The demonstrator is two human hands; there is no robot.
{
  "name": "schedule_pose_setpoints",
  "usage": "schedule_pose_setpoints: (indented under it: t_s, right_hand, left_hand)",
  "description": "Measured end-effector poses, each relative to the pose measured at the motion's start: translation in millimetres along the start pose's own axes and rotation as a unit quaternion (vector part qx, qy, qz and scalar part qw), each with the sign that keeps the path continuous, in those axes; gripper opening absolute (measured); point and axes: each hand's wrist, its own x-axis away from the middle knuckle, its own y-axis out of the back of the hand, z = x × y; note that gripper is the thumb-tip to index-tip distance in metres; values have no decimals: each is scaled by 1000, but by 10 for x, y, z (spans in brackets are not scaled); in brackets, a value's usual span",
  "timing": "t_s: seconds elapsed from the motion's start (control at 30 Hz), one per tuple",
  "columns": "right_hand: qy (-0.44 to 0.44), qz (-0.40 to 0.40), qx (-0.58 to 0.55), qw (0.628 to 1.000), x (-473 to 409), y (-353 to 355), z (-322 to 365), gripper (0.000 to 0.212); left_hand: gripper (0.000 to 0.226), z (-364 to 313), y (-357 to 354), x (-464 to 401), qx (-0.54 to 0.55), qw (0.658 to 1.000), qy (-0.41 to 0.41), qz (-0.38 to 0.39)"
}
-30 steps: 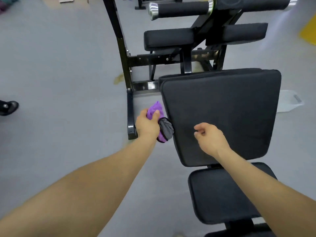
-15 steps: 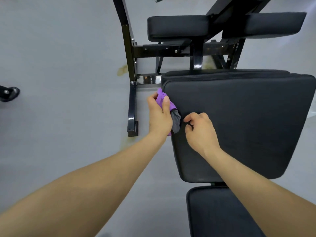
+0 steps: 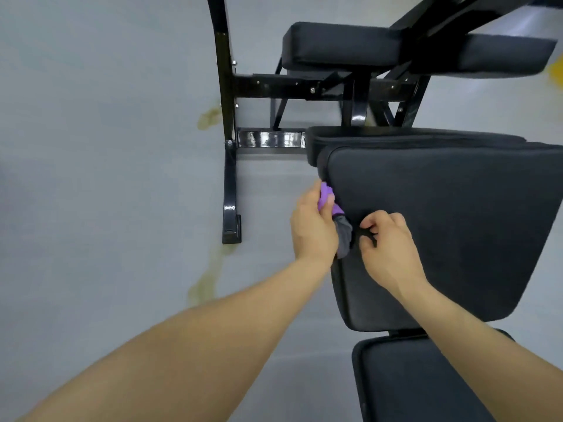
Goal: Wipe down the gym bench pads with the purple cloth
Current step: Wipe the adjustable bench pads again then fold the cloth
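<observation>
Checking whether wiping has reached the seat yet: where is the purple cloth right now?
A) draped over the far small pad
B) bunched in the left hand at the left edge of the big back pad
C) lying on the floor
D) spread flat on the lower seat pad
B: the purple cloth is bunched in the left hand against the back pad left edge.

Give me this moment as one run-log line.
left hand: grips purple cloth at back pad left edge | right hand: fingers curled at cloth's grey end, grasp unclear | wipe stage: starting
</observation>
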Motion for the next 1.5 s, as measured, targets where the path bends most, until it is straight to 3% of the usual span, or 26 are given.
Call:
schedule_pose_setpoints:
  t_s: [0.1,0.27,0.47,0.67,0.87,1.07,1.3,1.5]
  right_hand:
    - [-7,-20,5,1000,-52,-22,57,22]
    - [-9,-51,-22,998,78,-142,-13,30]
    - [-25,-22,-7,999,204,-165,-75,29]
    - [-20,-40,-10,999,155,-145,-77,29]
    - [-10,-82,-23,996,400,-389,-364,35]
    - [-29,-94,-4,995,569,-506,-450,39]
    - [-64,-104,-14,992,546,-526,-386,36]
    - [-71,-110,-42,991,688,-627,-541,39]
  left_hand:
    - [40,-274,83,-304,32,999,-15,-20]
    - [43,81,-49,109,-33,999,-27,4]
    - [37,326,47,332,-81,992,-16,92]
    - [37,-10,-5,-148,-2,1000,4,-18]
    - [40,528,-228,353,-39,999,-32,-4]
    - [36,1039,-274,875,-16,994,32,101]
    - [30,400,-72,-22,31,999,-27,-12]
    - [38,846,-253,522,-7,998,-52,23]
